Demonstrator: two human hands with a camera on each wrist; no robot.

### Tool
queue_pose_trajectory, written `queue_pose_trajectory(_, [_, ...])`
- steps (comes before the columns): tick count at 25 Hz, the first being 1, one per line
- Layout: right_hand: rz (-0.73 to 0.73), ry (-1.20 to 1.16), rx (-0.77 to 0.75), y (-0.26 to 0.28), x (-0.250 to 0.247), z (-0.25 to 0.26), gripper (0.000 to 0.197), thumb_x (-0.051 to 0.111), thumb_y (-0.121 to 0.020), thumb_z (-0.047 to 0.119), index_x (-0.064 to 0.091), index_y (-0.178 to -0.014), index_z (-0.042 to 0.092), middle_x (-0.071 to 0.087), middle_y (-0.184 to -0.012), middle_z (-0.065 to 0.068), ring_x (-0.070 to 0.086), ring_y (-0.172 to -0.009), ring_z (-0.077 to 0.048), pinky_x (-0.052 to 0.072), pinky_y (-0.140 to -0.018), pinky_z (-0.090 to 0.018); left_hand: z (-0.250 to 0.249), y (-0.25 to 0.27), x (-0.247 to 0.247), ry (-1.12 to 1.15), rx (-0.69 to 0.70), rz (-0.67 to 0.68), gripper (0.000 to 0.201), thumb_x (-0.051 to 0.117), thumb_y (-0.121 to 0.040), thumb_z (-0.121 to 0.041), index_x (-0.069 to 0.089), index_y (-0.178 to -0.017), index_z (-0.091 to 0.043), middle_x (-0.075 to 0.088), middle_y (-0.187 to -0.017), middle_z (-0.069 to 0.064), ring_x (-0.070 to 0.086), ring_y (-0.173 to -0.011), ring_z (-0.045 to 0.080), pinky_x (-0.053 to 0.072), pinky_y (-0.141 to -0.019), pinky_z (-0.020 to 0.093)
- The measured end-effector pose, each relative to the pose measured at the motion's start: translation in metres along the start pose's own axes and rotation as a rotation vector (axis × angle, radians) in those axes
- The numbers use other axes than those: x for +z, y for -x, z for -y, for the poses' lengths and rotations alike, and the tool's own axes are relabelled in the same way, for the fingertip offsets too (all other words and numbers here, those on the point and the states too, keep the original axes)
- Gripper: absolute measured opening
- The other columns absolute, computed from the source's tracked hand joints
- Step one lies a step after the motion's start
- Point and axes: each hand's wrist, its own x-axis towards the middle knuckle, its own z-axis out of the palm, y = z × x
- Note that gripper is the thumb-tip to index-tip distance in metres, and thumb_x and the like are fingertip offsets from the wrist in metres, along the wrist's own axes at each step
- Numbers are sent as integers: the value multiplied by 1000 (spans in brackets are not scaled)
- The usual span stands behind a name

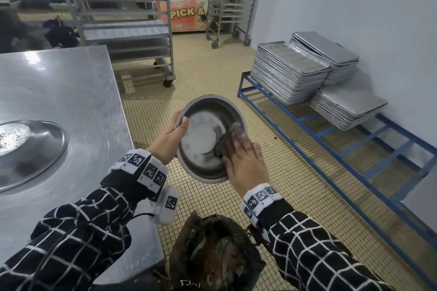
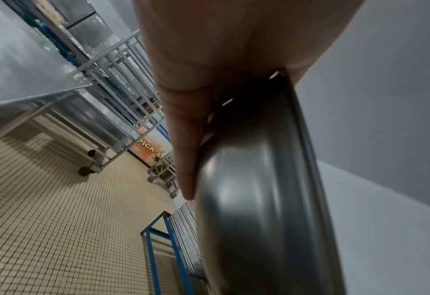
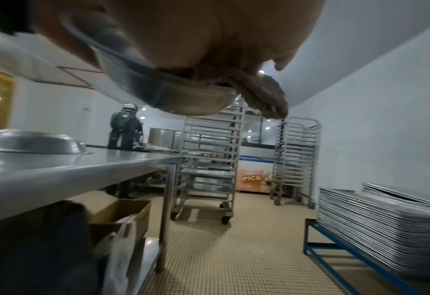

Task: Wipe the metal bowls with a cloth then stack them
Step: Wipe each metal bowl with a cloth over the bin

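I hold a round metal bowl [image 1: 203, 142] over the tiled floor, tilted with its inside toward me. My left hand [image 1: 177, 130] grips its left rim, thumb inside and fingers behind; the left wrist view shows the hand [image 2: 203, 83] against the bowl's outer wall [image 2: 259, 199]. My right hand [image 1: 244, 160] lies with fingers stretched out, pressing a dark cloth [image 1: 228, 139] onto the bowl's inner right side. In the right wrist view the cloth [image 3: 269, 97] hangs past the bowl's rim [image 3: 170, 93]. A second bowl [image 1: 30, 149] lies upside down on the steel table [image 1: 71, 82].
Stacks of metal trays [image 1: 290, 73] sit on a low blue frame [image 1: 331, 146] along the right wall. Wheeled tray racks [image 1: 123, 19] and a freezer [image 1: 186, 12] stand ahead. A dark bag [image 1: 212, 257] is at my feet. A person [image 3: 125, 129] stands beyond the table.
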Motion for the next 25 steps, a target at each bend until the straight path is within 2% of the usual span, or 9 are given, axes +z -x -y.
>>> queue_pose_trajectory(2, [-53, -155, 86, -9, -9, -8, 59, 10, -99, 49, -9, -149, 26, -19, -156, 8, -20, -143, -17, 8, -119, -46, 2, -1, 0, -17, -58, 5, 46, 25, -100, -46, 34, -141, -28, 59, -122, 6, 60, -107, 21, 50, -93, 33])
queue_pose_trajectory(4, [-105, -365, 112, -15, -19, -9, 62, 20, -99, 49, -13, -147, 28, -23, -155, 9, 2, -146, -22, 38, -107, -39, 1, -1, -2, -13, -137, 0, 51, 24, -98, -53, 45, -133, -22, 67, -104, 14, 67, -89, 27, 54, -80, 35])
queue_pose_trajectory(6, [-147, -561, 167, -19, -32, -9, 65, 31, -98, 48, 0, -151, 28, 3, -159, 3, 49, -122, -19, 54, -81, -28, 1, -1, -5, 13, -211, 6, 52, 27, -96, -57, 53, -120, -19, 69, -92, 16, 68, -79, 30, 56, -75, 36])
queue_pose_trajectory(8, [-151, -746, 239, -26, -45, -13, 50, 43, -97, 41, 34, -141, 19, 53, -131, -2, 59, -94, -11, 54, -80, -31, 7, -1, -9, 45, -248, 63, 56, 33, -93, -61, 56, -119, -17, 70, -97, 19, 68, -86, 35, 55, -83, 45])
queue_pose_trajectory(11, [-70, -831, 317, -30, -52, -19, 17, 51, -96, 23, 54, -110, 14, 62, -90, 5, 59, -77, -9, 52, -74, -27, 18, -2, -13, 106, -253, 125, 60, 48, -84, -63, 53, -124, -19, 66, -104, 25, 67, -87, 38, 53, -87, 54])
queue_pose_trajectory(14, [-116, -834, 439, -31, -45, -17, 10, 49, -96, 15, 55, -102, 8, 60, -84, 1, 57, -70, -7, 46, -57, -17, 19, -2, -10, 163, -131, 45, 62, 57, -87, -48, 34, -139, -25, 64, -105, 13, 69, -79, 24, 57, -75, 44])
queue_pose_trajectory(17, [-277, -975, 631, -31, -41, -6, 16, 47, -98, 16, 55, -106, 4, 55, -80, 5, 51, -66, 0, 35, -51, -12, 18, 6, 1, 70, 69, 8, 80, 64, -85, -28, 13, -146, -26, 55, -119, 1, 67, -97, 13, 56, -78, 27])
queue_pose_trajectory(19, [-319, -1069, 671, -30, -44, 3, 19, 45, -99, 21, 53, -107, 6, 55, -83, 6, 50, -67, 2, 34, -50, -11, 17, 11, 11, -32, 104, 21, 79, 67, -83, -28, 20, -146, -18, 54, -118, -5, 62, -98, -1, 52, -79, 14])
queue_pose_trajectory(25, [-250, -1098, 573, -17, -46, 13, 21, 38, -101, 28, 54, -103, 14, 63, -87, 1, 61, -72, -8, 46, -57, -19, 14, 10, 13, 66, -72, -282, 35, 39, -101, -24, 45, -130, -5, 51, -89, -10, 48, -78, -2, 44, -63, 9])
